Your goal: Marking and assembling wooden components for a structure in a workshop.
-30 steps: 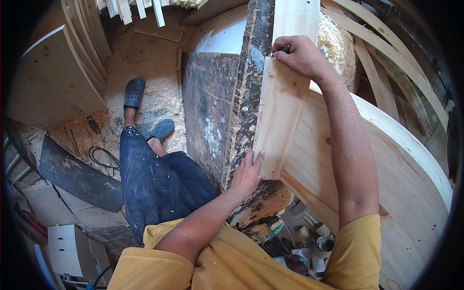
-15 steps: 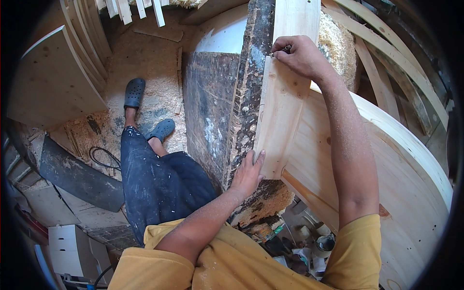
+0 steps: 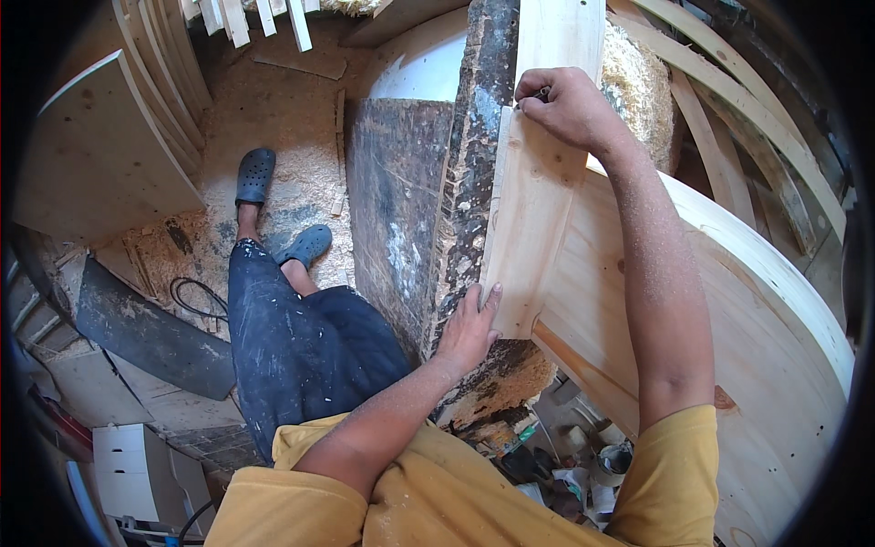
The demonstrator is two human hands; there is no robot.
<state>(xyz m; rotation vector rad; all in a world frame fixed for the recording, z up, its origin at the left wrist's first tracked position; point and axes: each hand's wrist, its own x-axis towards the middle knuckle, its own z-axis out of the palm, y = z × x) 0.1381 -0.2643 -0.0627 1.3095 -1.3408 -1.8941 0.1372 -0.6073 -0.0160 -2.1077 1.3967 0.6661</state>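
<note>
A short pale wooden board (image 3: pixel 533 214) lies along the rough, paint-stained workbench edge (image 3: pixel 467 173), over a longer pale board (image 3: pixel 558 32) that runs on past its far end. At that far end my right hand (image 3: pixel 567 105) is closed in a pinch on a small, thin, pencil-like stick (image 3: pixel 542 93), mostly covered by the fingers. My left hand (image 3: pixel 469 328) rests at the short board's near end, fingers spread and lying against its left edge and face.
To the right spreads a large curved wooden panel (image 3: pixel 693 337). Curved timber strips (image 3: pixel 720 100) lean beyond it. Sawdust covers the floor (image 3: pixel 301 191) at left, with a black cable (image 3: pixel 187 296) and a leaning board (image 3: pixel 109 155). Pots and clutter (image 3: pixel 583 456) sit below the bench.
My right hand has shifted very slightly, its fingers turning a little about the stick. My left hand and the boards hold still.
</note>
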